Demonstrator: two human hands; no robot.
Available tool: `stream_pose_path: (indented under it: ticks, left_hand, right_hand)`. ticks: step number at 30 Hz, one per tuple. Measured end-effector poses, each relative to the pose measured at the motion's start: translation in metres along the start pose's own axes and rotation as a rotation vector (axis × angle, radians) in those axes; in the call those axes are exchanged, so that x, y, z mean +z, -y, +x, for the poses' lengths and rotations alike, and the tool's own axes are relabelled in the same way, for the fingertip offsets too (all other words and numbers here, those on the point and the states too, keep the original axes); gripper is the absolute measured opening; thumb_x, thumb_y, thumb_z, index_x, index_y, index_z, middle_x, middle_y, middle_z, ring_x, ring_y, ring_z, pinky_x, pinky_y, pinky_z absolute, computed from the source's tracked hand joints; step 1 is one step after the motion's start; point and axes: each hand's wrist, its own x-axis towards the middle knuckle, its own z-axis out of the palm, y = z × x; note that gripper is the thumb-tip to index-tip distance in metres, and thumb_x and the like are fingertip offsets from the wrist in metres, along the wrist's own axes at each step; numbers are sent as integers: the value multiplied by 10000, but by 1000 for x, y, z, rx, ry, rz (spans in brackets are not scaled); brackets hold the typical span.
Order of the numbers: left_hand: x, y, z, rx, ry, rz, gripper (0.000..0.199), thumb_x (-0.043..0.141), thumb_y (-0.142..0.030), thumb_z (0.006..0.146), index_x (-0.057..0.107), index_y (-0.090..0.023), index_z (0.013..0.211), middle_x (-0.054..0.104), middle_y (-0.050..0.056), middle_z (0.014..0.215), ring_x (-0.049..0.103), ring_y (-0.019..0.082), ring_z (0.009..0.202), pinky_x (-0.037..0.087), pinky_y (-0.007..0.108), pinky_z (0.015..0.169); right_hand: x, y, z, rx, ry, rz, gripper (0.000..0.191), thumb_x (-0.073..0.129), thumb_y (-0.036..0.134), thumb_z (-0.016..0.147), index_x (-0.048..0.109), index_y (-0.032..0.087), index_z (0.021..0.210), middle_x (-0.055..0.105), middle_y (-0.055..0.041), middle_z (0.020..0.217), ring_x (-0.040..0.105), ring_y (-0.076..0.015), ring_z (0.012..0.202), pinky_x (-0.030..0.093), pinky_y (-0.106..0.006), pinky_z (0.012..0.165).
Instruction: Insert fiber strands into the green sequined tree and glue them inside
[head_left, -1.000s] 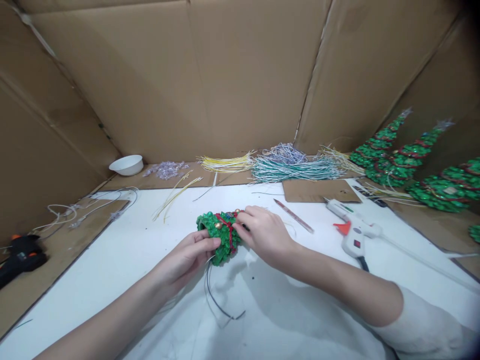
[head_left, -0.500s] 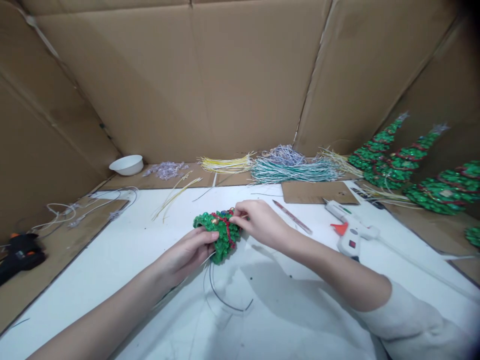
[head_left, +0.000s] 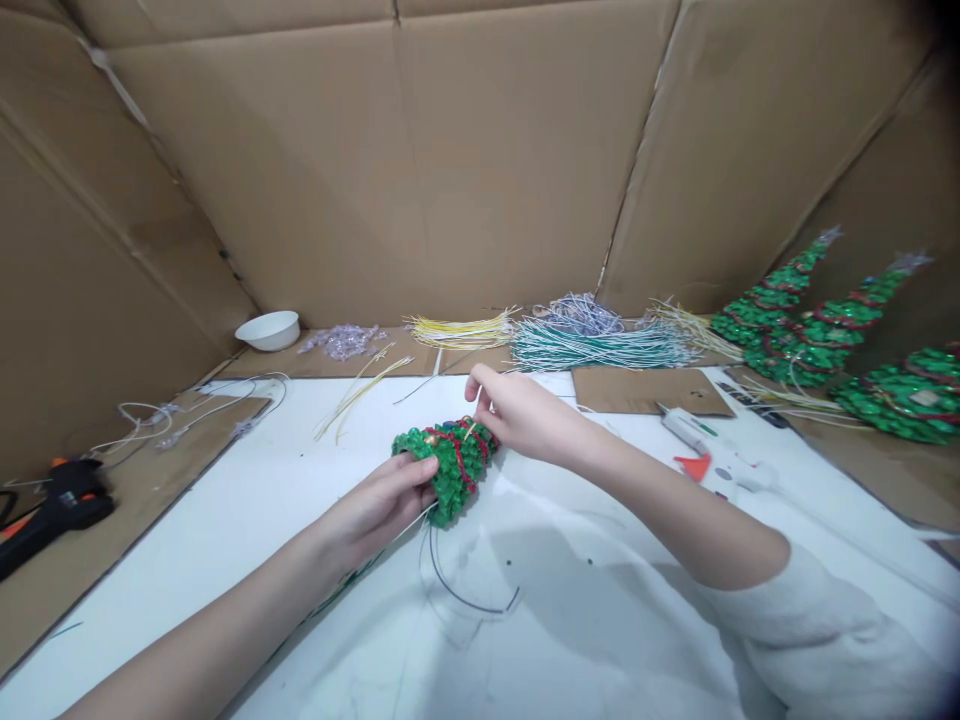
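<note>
My left hand [head_left: 390, 495] is closed around a small green beaded Christmas tree [head_left: 451, 470] lying on its side. Red beaded garland and small coloured beads run across it. Thin wires [head_left: 469, 602] trail from its underside onto the white tabletop, and green strands pass below my left wrist. At the tree's upper right, my right hand [head_left: 517, 412] pinches with thumb and fingertips at what looks like a thin yellow wire [head_left: 469, 429]; the index finger is raised. My fingers partly hide the narrow end of the tree.
A white and orange glue gun [head_left: 705, 455] lies at right, a black one [head_left: 56, 505] at left. Green and white wires [head_left: 604, 345], yellow wires [head_left: 461, 329], clear beads [head_left: 345, 341] and a white bowl [head_left: 268, 331] line the back. Beaded trees [head_left: 832, 325] stand at right.
My right hand has lifted slightly off the tree, its index finger now raised. My left hand keeps its hold. The view has shifted a little, and my right arm now hides the pencil.
</note>
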Motion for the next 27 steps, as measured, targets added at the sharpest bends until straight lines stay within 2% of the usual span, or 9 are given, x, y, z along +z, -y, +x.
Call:
stream_pose_path:
  ticks: [6,12,15,18,21,24,27]
  left_hand:
    - [-2,1,0,-4,35,-9,276,636,-217,783,665,-114,1038,700,103,1038,632,232,968,436,355,938]
    - [-6,5,1,5,37,-25,312,636,-230,790,648,-132,1086,687,96,1078,618,227,1005,417,347,962]
    - [-5,4,1,5,43,-24,305,638,-240,789,655,-125,1072,683,101,1088,615,233,1010,420,353,960]
    - [-4,3,1,15,46,-34,298,658,-242,775,665,-126,1049,687,95,1082,617,222,1004,428,334,949]
    - [-3,3,1,13,51,-29,309,670,-256,768,666,-119,1045,687,99,1081,609,221,1025,421,327,957]
    - [-4,3,0,9,56,-18,335,679,-289,761,665,-114,1046,688,106,1078,604,231,1036,410,338,970]
    - [-5,3,0,2,51,-25,353,695,-297,745,663,-122,1050,676,101,1109,591,226,1063,404,326,975]
  right_hand:
    - [-5,4,0,-43,38,-31,171,428,84,793,491,161,932,609,-44,783,506,-135,682,284,-228,568]
    - [2,8,-5,-23,62,0,170,442,84,789,516,154,924,607,-35,764,485,-114,614,272,-229,555]
    - [4,10,-6,1,67,2,179,442,97,799,520,159,948,623,-41,799,516,-124,641,279,-228,552]
    - [-3,8,-8,28,53,6,173,481,176,817,518,163,986,641,-62,873,550,-143,710,307,-230,576]
    - [-16,1,-10,106,53,-50,156,496,238,823,540,167,955,649,-62,840,550,-149,694,315,-233,573]
    - [-21,-4,-10,101,75,-72,105,463,181,822,568,170,824,641,-39,767,528,-128,646,301,-223,549]
    - [-17,-6,-6,81,14,-57,135,444,133,817,564,169,864,637,-34,768,522,-118,646,291,-216,544]
